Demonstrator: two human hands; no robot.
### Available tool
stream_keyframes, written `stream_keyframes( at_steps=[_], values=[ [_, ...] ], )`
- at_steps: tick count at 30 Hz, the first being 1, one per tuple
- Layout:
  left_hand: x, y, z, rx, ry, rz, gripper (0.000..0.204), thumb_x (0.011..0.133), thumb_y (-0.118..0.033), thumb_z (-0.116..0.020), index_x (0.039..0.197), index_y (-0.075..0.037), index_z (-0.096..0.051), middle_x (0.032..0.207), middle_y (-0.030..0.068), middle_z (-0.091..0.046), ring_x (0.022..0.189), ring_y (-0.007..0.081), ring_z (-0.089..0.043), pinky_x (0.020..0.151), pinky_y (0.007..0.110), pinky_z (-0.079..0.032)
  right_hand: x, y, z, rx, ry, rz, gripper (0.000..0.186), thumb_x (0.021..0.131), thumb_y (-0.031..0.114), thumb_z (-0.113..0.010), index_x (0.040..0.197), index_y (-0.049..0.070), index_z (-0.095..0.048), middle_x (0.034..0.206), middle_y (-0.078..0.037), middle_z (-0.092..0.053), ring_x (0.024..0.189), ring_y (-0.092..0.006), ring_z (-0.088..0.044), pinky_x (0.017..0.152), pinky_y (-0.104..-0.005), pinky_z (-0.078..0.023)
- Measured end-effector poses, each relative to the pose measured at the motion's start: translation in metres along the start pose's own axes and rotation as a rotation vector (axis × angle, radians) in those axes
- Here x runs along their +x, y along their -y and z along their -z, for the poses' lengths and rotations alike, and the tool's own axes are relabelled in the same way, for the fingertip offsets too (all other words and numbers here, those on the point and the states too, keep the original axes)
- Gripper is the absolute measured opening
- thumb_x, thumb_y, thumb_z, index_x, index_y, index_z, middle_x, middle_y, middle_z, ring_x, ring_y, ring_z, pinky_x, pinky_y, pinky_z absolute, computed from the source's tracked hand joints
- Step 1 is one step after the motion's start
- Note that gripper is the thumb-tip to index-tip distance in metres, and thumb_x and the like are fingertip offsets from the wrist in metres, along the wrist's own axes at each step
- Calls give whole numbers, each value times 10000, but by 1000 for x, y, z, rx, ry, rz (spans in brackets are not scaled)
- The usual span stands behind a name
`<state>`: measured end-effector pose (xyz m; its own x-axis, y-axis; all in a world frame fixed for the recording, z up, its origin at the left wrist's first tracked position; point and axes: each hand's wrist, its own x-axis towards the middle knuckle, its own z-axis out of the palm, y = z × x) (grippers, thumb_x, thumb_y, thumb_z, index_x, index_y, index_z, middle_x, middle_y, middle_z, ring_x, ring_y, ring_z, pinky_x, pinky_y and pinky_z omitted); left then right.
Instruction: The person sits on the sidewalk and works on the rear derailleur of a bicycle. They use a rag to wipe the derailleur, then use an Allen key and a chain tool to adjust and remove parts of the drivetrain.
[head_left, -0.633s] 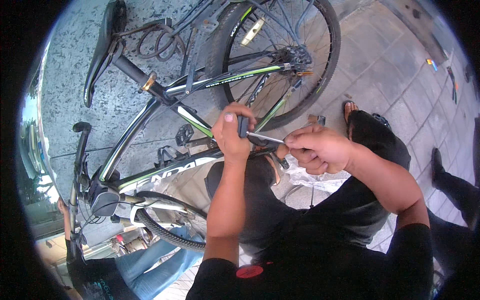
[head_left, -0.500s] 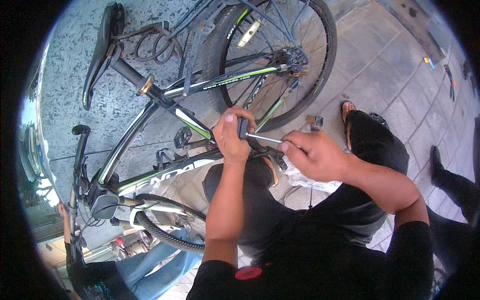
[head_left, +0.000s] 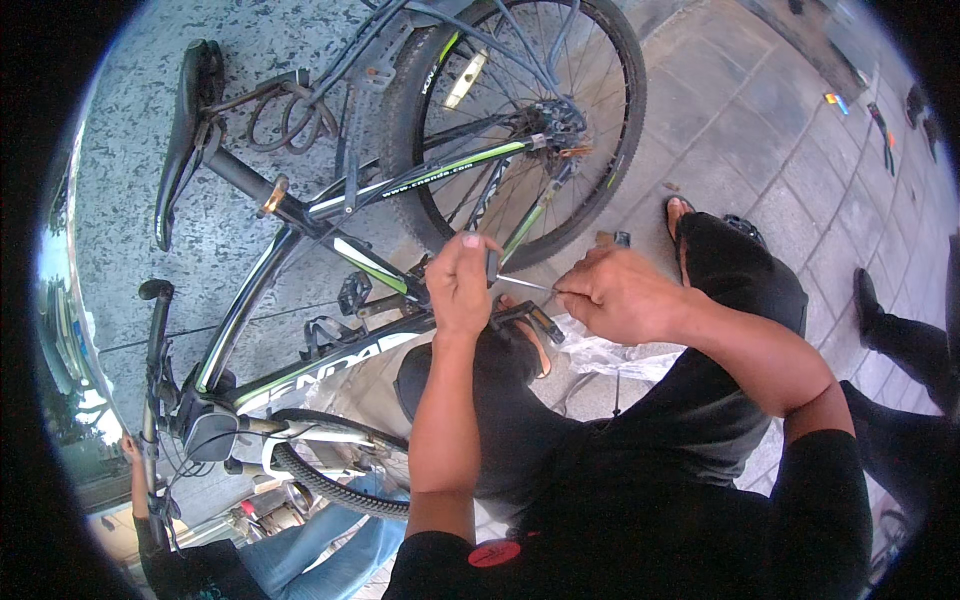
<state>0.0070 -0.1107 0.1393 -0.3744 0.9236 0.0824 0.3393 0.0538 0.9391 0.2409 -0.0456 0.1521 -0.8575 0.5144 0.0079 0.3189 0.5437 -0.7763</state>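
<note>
My left hand [head_left: 460, 285] is closed around a small dark block [head_left: 492, 266], mostly hidden behind the fingers. In my right hand [head_left: 625, 298] is a screwdriver-like tool [head_left: 526, 284] with a thin metal shaft; its handle end is hidden in the grip. The shaft's tip meets the side of the block. Just beyond both hands a black, white and green bicycle [head_left: 365, 262] lies across the view, its rear wheel [head_left: 628, 130] at the top. A pedal [head_left: 541, 322] shows just below the shaft.
Clear plastic wrapping [head_left: 600, 352] lies between my legs. A person in jeans [head_left: 325, 540] is at the lower left, with a hand near the handlebar [head_left: 152, 370]. Another person's dark-clad leg [head_left: 905, 350] is at the right. A tool with red-and-black handles [head_left: 882, 135] lies on the paving.
The view has shifted, so the bicycle sits farther left and lower. My right hand has rolled over around the tool, its back now facing up. Less of the block shows beside my left hand.
</note>
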Motion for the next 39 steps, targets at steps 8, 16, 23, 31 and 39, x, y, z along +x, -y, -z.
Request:
stream_keyframes(
  at_steps=[8,16,23,31,39],
  values=[
    [4,-17,-1,-118,-73,144,558,1065,-466,-436,863,-7,-681,686,54,-610,593,120,-553,548,275,-418,-1,-2,1,574,-4,-29,238,996,282,-637,1043,71,-737,739,-141,-685,658,-267,-682,622,-386,-532],
    [4,-10,0,-348,71,-112,592,1066,-460,-365,831,20,-621,751,119,-603,599,167,-556,555,294,-426,-3,-4,-2,1413,700,-319,383,1067,306,-579,1350,53,-633,703,8,-524,565,-82,-482,508,-235,-395],
    [8,-21,-13,-47,-171,238,609,1079,-493,-376,840,-8,-656,656,40,-573,569,134,-555,528,283,-416,-5,-13,-18,764,83,-40,332,1024,272,-632,1229,12,-662,711,-31,-544,689,-168,-575,662,-373,-500],
    [9,-20,-8,-650,-34,-68,571,1062,-502,-356,844,-10,-547,761,118,-504,590,189,-478,629,373,-453,-3,7,7,1721,398,-462,282,1039,266,-614,1189,46,-706,636,53,-470,461,-65,-393,437,-257,-371],
    [14,-28,-13,-390,-96,395,603,1046,-566,-392,818,-34,-561,675,98,-547,542,192,-503,536,325,-422,-7,7,-15,844,-18,-29,265,1035,247,-577,1118,11,-663,618,-2,-569,489,-116,-593,468,-353,-496]
  ],
)
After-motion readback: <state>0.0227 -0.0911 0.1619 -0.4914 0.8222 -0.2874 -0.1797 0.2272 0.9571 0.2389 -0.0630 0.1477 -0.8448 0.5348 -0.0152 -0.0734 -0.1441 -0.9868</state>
